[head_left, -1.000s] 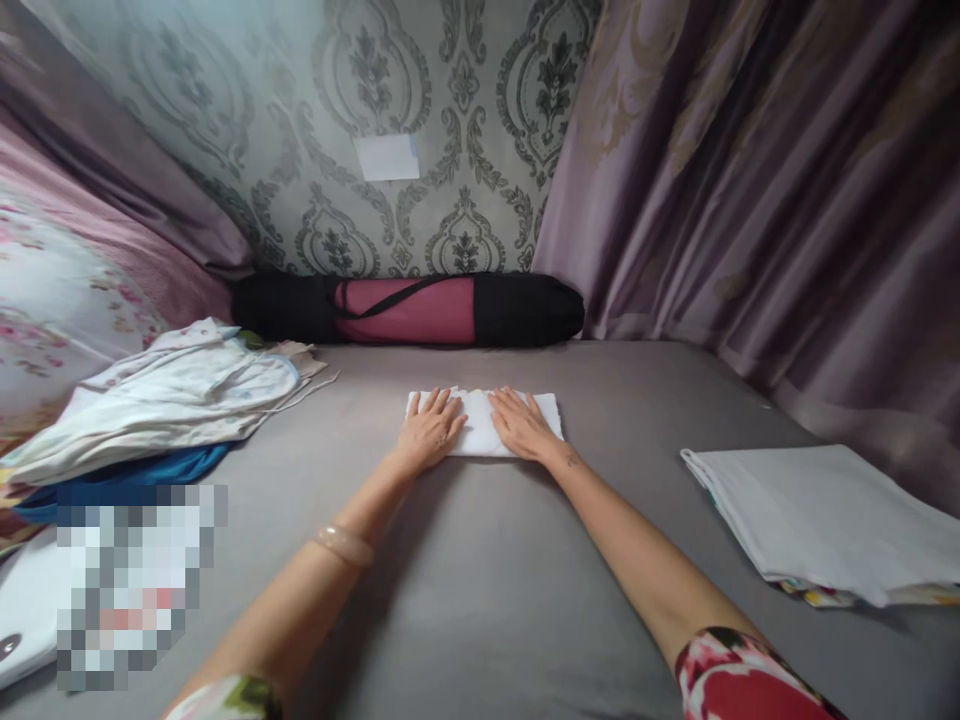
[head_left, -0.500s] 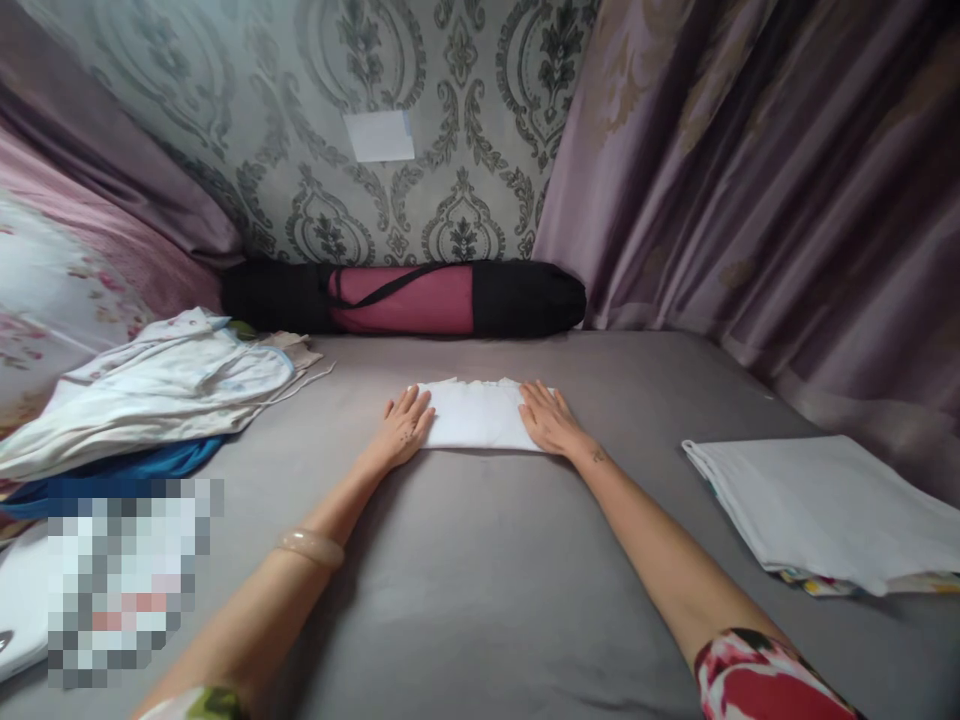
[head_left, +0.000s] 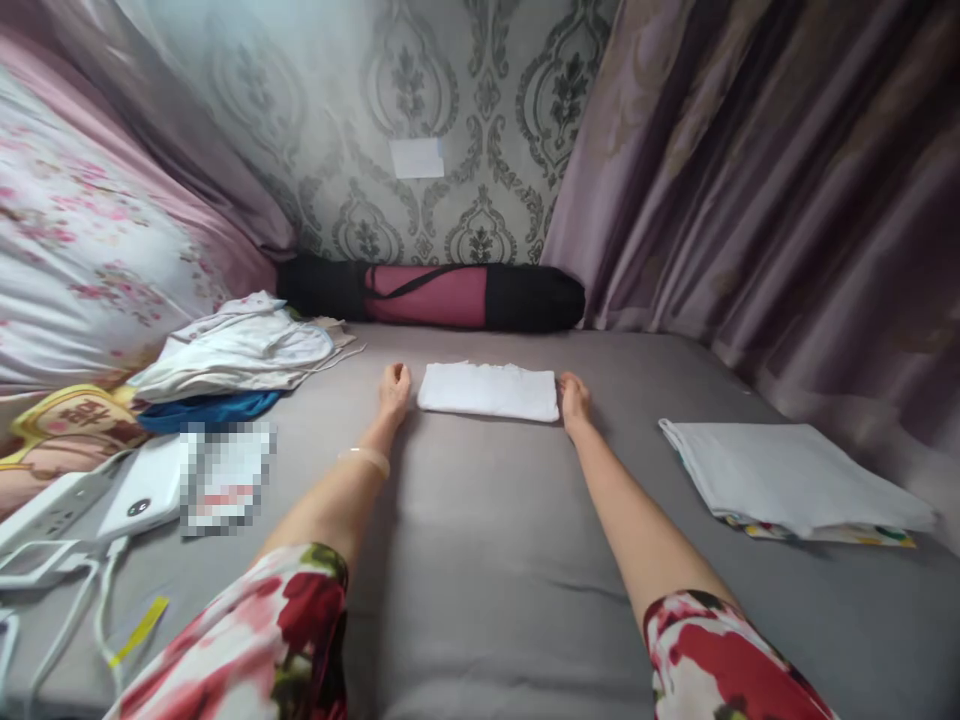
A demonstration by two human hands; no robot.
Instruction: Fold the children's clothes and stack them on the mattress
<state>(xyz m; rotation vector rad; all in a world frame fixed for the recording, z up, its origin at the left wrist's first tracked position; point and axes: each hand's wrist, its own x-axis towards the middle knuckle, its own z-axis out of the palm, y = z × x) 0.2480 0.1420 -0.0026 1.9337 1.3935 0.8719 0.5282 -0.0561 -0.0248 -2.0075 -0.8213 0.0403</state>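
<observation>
A folded white cloth point(head_left: 487, 391) lies flat as a long, narrow bundle on the grey bed sheet point(head_left: 480, 560), its far edge ruffled. My left hand point(head_left: 395, 388) rests just off the cloth's left end, fingers curled in, with a small gap between. At the right end is my right hand point(head_left: 574, 400), its fingers curled too; whether it touches the cloth's edge I cannot tell. Nothing shows in either hand.
At the right lies a larger folded pale cloth point(head_left: 795, 475). Rumpled white clothes point(head_left: 232, 345) sit at the left over a blue cloth point(head_left: 210, 411). Nearer are a white power bank point(head_left: 146, 485), a power strip point(head_left: 56, 510) and cables. A black-and-pink long bag point(head_left: 427, 296) lines the wall.
Both hands have come off the top of the white cloth, moved outward past its ends, and their flat fingers have curled. The view has shifted, showing more of the left side.
</observation>
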